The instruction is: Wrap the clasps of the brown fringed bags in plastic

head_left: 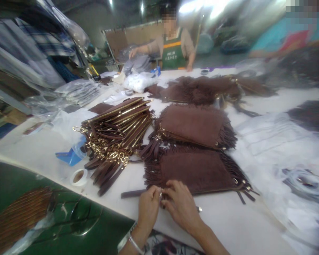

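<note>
At the near edge of a brown fringed suede pouch [194,170], my left hand [148,207] and my right hand [182,203] meet with fingertips pinched close together. Whatever lies between them is small and mostly hidden by the fingers. A dark brown strap [133,194] sticks out to the left of my left hand. Just right of my right hand, a small metal piece [199,209] shows on the table. Behind the near pouch lies a second fringed pouch [194,124]. To the left, several brown pouches with gold zippers [122,124] lie fanned out, their gold clasps [117,156] and straps towards me.
A roll of white tape [78,177] and a blue plastic piece [70,156] lie at the left on the white table [42,148]. Clear plastic bags [281,141] cover the right side. Across the table stands a person in a green apron [172,53]. A woven seat [21,216] is below left.
</note>
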`<state>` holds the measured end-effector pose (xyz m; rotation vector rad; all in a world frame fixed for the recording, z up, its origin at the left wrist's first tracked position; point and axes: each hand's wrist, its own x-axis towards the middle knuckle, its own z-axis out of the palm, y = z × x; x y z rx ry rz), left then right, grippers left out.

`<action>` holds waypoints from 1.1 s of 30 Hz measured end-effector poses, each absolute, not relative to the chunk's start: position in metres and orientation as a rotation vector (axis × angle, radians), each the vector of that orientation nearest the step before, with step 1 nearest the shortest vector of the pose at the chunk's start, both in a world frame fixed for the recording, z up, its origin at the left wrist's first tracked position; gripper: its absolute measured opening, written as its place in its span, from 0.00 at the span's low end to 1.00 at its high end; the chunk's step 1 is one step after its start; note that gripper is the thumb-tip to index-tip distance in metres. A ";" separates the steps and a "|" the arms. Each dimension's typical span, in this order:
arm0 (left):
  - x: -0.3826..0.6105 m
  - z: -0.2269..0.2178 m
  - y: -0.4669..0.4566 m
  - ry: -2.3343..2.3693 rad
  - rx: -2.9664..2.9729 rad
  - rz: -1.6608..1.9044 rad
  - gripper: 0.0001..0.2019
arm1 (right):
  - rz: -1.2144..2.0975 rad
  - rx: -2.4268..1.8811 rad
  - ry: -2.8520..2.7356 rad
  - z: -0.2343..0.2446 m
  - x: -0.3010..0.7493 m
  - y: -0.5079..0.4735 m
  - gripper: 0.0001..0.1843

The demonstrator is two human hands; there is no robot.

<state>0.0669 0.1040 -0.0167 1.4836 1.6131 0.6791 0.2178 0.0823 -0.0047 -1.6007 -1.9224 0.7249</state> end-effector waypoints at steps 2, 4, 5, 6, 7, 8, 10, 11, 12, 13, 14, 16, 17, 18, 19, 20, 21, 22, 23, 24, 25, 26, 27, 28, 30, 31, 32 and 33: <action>0.071 -0.018 0.106 1.601 1.441 0.689 0.16 | 0.735 -1.612 -1.865 -0.005 0.216 0.083 0.10; 0.073 -0.019 0.108 1.585 1.394 0.695 0.16 | 0.732 -1.648 -1.808 -0.005 0.213 0.085 0.07; 0.073 -0.019 0.108 1.575 1.374 0.696 0.16 | 0.727 -1.668 -1.788 -0.005 0.212 0.086 0.06; 0.073 -0.019 0.108 1.565 1.357 0.697 0.16 | 0.723 -1.683 -1.775 -0.005 0.210 0.088 0.06; 0.073 -0.020 0.108 1.556 1.344 0.696 0.16 | 0.718 -1.693 -1.768 -0.005 0.210 0.089 0.06; 0.072 -0.021 0.108 1.548 1.333 0.695 0.16 | 0.714 -1.696 -1.768 -0.004 0.209 0.090 0.05; 0.071 -0.023 0.109 1.535 1.315 0.691 0.16 | 0.712 -1.699 -1.774 -0.004 0.209 0.092 0.04; 0.070 -0.024 0.109 1.530 1.308 0.691 0.16 | 0.712 -1.701 -1.780 -0.004 0.209 0.093 0.03; 0.070 -0.026 0.110 1.528 1.301 0.693 0.16 | 0.710 -1.704 -1.790 -0.004 0.209 0.093 0.03; 0.069 -0.027 0.111 1.526 1.296 0.697 0.16 | 0.708 -1.707 -1.806 -0.005 0.208 0.094 0.03; 0.069 -0.028 0.112 1.525 1.291 0.704 0.16 | 0.702 -1.713 -1.826 -0.005 0.207 0.095 0.03; 0.069 -0.030 0.114 1.522 1.287 0.719 0.17 | 0.662 -1.725 -1.887 -0.008 0.205 0.097 0.03; 0.068 -0.030 0.114 1.519 1.282 0.723 0.17 | 0.635 -1.731 -1.917 -0.009 0.204 0.098 0.03; 0.067 -0.029 0.114 1.514 1.275 0.723 0.17 | 0.610 -1.735 -1.941 -0.010 0.203 0.099 0.03; 0.066 -0.027 0.114 1.509 1.264 0.718 0.18 | 0.588 -1.737 -1.958 -0.011 0.202 0.100 0.03; 0.064 -0.025 0.112 1.505 1.251 0.708 0.18 | 0.573 -1.738 -1.967 -0.012 0.201 0.101 0.03; 0.061 -0.023 0.109 1.509 1.228 0.700 0.19 | 0.565 -1.738 -1.972 -0.013 0.201 0.103 0.03; 0.058 -0.020 0.106 1.516 1.193 0.698 0.19 | 0.554 -1.742 -1.977 -0.014 0.201 0.104 0.04; 0.055 -0.018 0.102 1.528 1.152 0.705 0.20 | 0.537 -1.748 -1.987 -0.015 0.202 0.105 0.04; 0.051 -0.015 0.098 1.538 1.111 0.712 0.20 | 0.516 -1.757 -2.000 -0.016 0.202 0.106 0.05; 0.047 -0.014 0.093 1.548 1.073 0.722 0.21 | 0.493 -1.770 -2.013 -0.017 0.202 0.107 0.05; 0.044 -0.013 0.089 1.552 1.040 0.737 0.21 | 0.470 -1.786 -2.027 -0.019 0.202 0.108 0.06; 0.041 -0.014 0.085 1.554 1.012 0.748 0.21 | 0.448 -1.802 -2.042 -0.021 0.202 0.108 0.06; 0.039 -0.015 0.081 1.555 0.993 0.751 0.21 | 0.429 -1.817 -2.056 -0.023 0.202 0.109 0.06; 0.037 -0.021 0.076 1.563 0.957 0.754 0.22 | 0.395 -1.835 -2.092 -0.026 0.200 0.109 0.08; 0.037 -0.025 0.075 1.565 0.940 0.760 0.22 | 0.379 -1.839 -2.111 -0.027 0.200 0.109 0.09; 0.038 -0.028 0.074 1.560 0.921 0.763 0.21 | 0.363 -1.840 -2.130 -0.027 0.199 0.109 0.09; 0.039 -0.032 0.075 1.553 0.899 0.768 0.20 | 0.348 -1.841 -2.146 -0.027 0.198 0.109 0.10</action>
